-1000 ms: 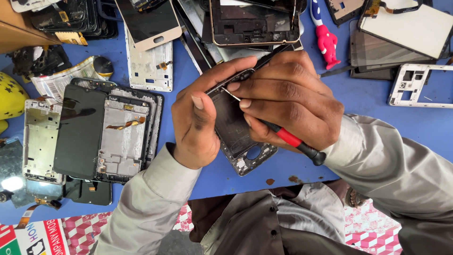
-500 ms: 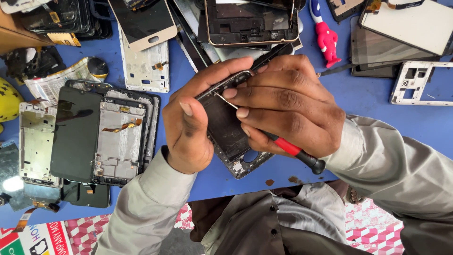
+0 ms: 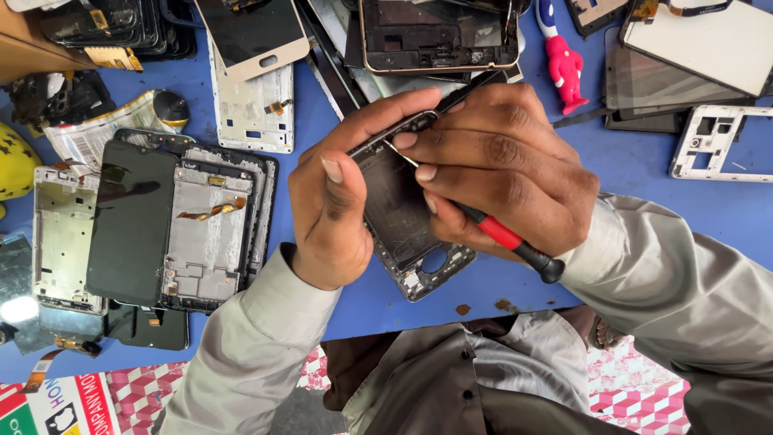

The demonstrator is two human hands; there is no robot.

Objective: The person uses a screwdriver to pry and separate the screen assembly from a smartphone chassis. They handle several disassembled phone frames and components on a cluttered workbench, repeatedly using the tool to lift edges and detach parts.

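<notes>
My left hand (image 3: 338, 189) grips a black phone frame (image 3: 403, 221), tilted, with its lower end near the blue table (image 3: 644, 161). Thumb and fingers clamp the frame's top left edge. My right hand (image 3: 503, 165) holds a red and black screwdriver (image 3: 503, 236). Its thin metal tip touches the upper edge of the frame, between the fingers of both hands. The right fingers cover much of the frame's top and right side.
Stacked phone frames and a black screen panel (image 3: 133, 221) lie at the left. More frames and screens (image 3: 439, 36) crowd the back edge. A red figurine (image 3: 564, 68) stands at the back right, with a white frame (image 3: 717, 141) beyond it. A yellow object (image 3: 12, 161) sits at far left.
The view shifted slightly. Both hands stay on the phone frame, and the screwdriver tip stays at its upper edge.
</notes>
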